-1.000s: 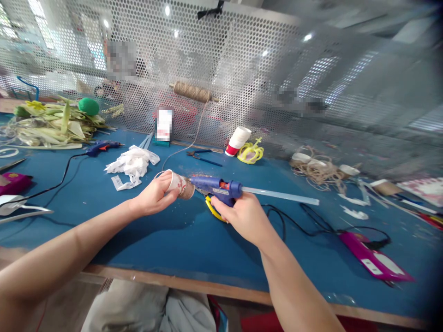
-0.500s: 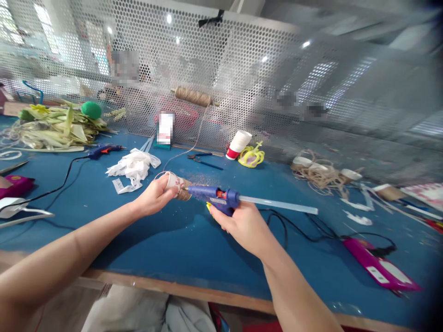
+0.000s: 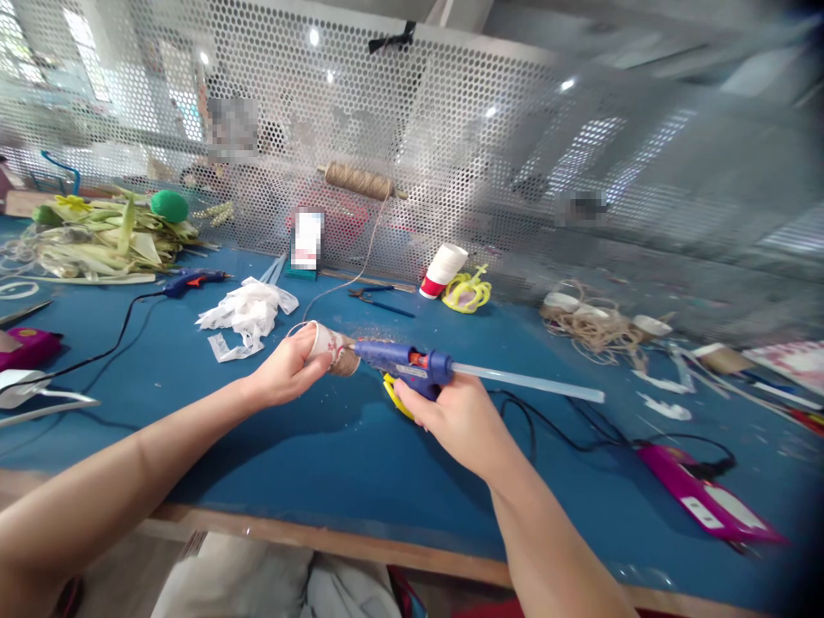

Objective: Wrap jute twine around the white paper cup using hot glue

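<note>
My left hand (image 3: 287, 371) is closed round a small paper cup (image 3: 330, 345) held on its side above the blue table (image 3: 335, 455); the cup's narrow end is wrapped in brown twine. My right hand (image 3: 454, 414) grips a blue hot glue gun (image 3: 405, 367) with a long clear glue stick (image 3: 528, 384) sticking out behind it. The gun's nozzle touches the twine-wrapped end of the cup. A strand of twine runs from the cup up to a spool (image 3: 358, 179) on the perforated screen.
A second glue gun (image 3: 190, 278), white lace scraps (image 3: 248, 313), scissors (image 3: 377, 298), stacked red-and-white cups (image 3: 443, 268) and a yellow ornament (image 3: 467, 290) lie behind. Leaves (image 3: 96, 236) pile at far left. Twine tangle (image 3: 596, 322), black cord (image 3: 560, 429) and a pink power strip (image 3: 705, 502) are at right.
The glue gun dipped slightly and then came back up against the cup's twine-wrapped end. Both hands stay in nearly the same place.
</note>
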